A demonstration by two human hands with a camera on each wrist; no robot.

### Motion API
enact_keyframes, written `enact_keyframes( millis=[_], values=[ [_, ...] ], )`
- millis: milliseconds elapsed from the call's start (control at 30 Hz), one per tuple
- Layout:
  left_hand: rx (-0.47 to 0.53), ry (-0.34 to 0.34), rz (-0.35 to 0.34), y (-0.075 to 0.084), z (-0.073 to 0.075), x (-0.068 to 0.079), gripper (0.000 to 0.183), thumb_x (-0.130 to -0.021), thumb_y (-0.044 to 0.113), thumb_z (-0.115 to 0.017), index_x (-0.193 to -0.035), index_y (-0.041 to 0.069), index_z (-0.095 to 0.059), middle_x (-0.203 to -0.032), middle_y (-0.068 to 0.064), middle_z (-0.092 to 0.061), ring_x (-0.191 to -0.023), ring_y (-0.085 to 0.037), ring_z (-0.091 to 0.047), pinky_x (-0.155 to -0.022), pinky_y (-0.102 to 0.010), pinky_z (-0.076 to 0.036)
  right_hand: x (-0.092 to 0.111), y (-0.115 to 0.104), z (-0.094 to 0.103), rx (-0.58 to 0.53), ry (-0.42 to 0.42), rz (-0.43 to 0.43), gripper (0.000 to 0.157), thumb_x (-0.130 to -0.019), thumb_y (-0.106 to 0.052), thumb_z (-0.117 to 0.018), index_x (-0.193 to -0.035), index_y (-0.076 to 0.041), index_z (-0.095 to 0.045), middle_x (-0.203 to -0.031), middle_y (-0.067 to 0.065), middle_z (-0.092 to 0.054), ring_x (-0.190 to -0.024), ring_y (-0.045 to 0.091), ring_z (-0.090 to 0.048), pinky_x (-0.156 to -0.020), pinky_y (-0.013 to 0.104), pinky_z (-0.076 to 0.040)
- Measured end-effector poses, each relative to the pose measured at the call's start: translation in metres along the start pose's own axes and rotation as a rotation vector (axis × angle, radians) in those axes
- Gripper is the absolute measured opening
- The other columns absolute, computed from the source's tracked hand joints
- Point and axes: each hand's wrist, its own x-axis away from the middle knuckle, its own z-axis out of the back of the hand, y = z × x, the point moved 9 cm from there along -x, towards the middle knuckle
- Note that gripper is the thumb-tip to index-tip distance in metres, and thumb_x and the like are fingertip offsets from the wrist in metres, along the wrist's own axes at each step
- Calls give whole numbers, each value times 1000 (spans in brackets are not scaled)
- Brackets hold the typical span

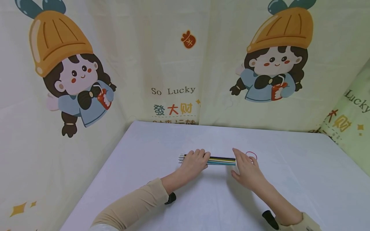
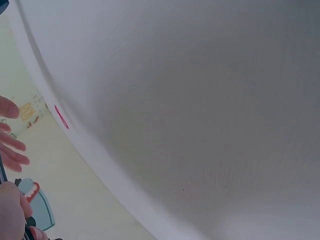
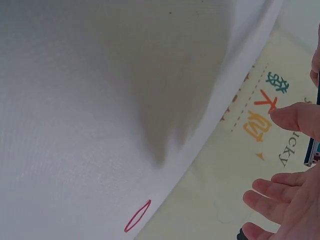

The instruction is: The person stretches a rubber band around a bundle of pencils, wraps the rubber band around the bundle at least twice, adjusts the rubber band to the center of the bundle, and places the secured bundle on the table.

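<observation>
My left hand [image 1: 194, 163] grips a bundle of pencils [image 1: 222, 160] around its left part, holding it level above the white table. Black, yellow, white and teal barrels show, with pale ends poking out left of the fingers. At the bundle's right end, my right hand [image 1: 248, 171] is spread with straight fingers, its palm facing the flat pencil ends. The right wrist view shows the thumb and fingers of this right hand [image 3: 285, 200] apart, with the bundle's end [image 3: 312, 152] between them. A thin red loop, like a rubber band [image 3: 149, 202], lies on the tabletop beyond the right hand.
The white-covered table [image 1: 202, 199] runs back to a cream curtain [image 1: 222, 64] printed with cartoon figures and lettering. Dark wrist-worn pieces show under the left forearm [image 1: 171, 198] and beside the right forearm [image 1: 270, 219].
</observation>
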Motion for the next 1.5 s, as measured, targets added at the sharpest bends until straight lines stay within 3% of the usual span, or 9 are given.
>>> enact_keyframes(
  millis=[600, 767, 1000, 1267, 1500],
  values=[
    [3, -8, -8, 1, 0, 1, 32, -85, 43, -60, -99, 16, -49, -82, 4, -51, -69, -8, -49, -55, -19, -35, 1, 0, -5, -20, -35, 2, 71, -74, -15, -70, -131, 5, -33, -128, 21, -46, -118, 34, -44, -90, 56, -32],
    [4, -24, -1, -1, -1, 0, 31, -86, 42, -59, -100, 16, -49, -82, 4, -51, -70, -8, -49, -55, -19, -36, -6, 23, 6, 1, 12, -29, 63, -74, -12, -69, -127, 4, -38, -123, 24, -48, -111, 40, -47, -87, 58, -32],
    [13, -52, 4, -3, -1, 2, 31, -87, 42, -57, -100, 15, -49, -83, 4, -52, -71, -9, -49, -56, -20, -37, -16, 66, 9, 36, 83, -65, 34, -76, -6, -66, -105, 2, -51, -105, 21, -52, -96, 41, -49, -79, 58, -33],
    [24, -69, 8, -2, -4, 2, 31, -87, 42, -57, -100, 15, -49, -84, 3, -52, -71, -9, -49, -56, -20, -36, -22, 83, -19, 184, -57, -34, 17, -80, -7, -63, -90, 1, -53, -85, 12, -49, -86, 34, -49, -79, 56, -32],
    [16, -75, 5, -1, -7, 3, 32, -87, 42, -58, -101, 15, -49, -84, 4, -52, -71, -9, -50, -56, -20, -37, -27, 82, -39, 343, -177, 14, 10, -85, -5, -52, -92, 1, -53, -84, 10, -44, -87, 31, -46, -80, 53, -30]
  ],
)
